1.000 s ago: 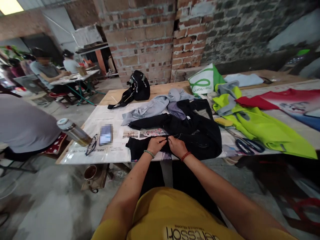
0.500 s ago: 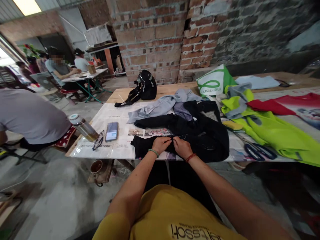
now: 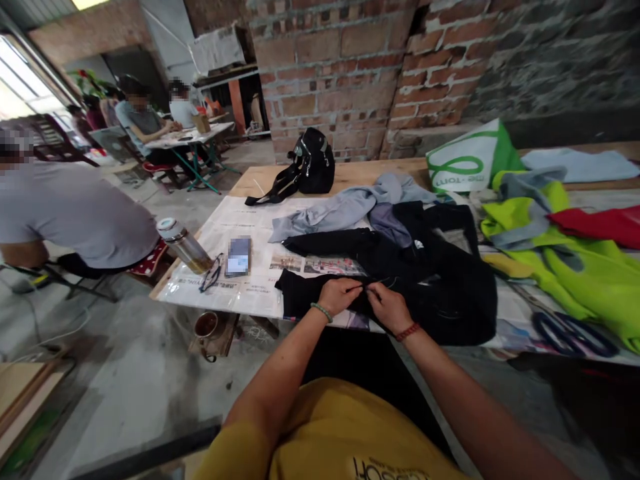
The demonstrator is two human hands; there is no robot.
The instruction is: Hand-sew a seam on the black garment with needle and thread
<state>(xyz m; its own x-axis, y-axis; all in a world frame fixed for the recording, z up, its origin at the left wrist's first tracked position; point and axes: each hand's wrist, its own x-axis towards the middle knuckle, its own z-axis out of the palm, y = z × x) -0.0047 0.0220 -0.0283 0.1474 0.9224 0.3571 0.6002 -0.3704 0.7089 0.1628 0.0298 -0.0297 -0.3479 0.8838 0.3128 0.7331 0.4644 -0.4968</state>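
A black garment (image 3: pixel 450 293) with long narrow parts lies spread over the newspaper at the table's near edge. My left hand (image 3: pixel 341 297), with a green bead bracelet at the wrist, pinches its cloth between thumb and fingers. Close beside it, my right hand (image 3: pixel 390 307), wearing a red bracelet, is closed on the same cloth. The fingertips of both hands nearly meet, and any small thing between them is too small to make out. Behind the black cloth lies a grey garment (image 3: pixel 340 210).
Left on the table stand a flask (image 3: pixel 184 247), glasses (image 3: pixel 213 273) and a phone (image 3: pixel 238 257). A black bag (image 3: pixel 317 163) sits at the back. Rightward are scissors (image 3: pixel 570 330), lime-green clothing (image 3: pixel 590 287) and a white-green bag (image 3: pixel 465 163). A seated person (image 3: pixel 85 213) is at left.
The view has swung a little to the left, so things appear shifted right. Both hands keep their pinch on the black cloth with little visible movement.
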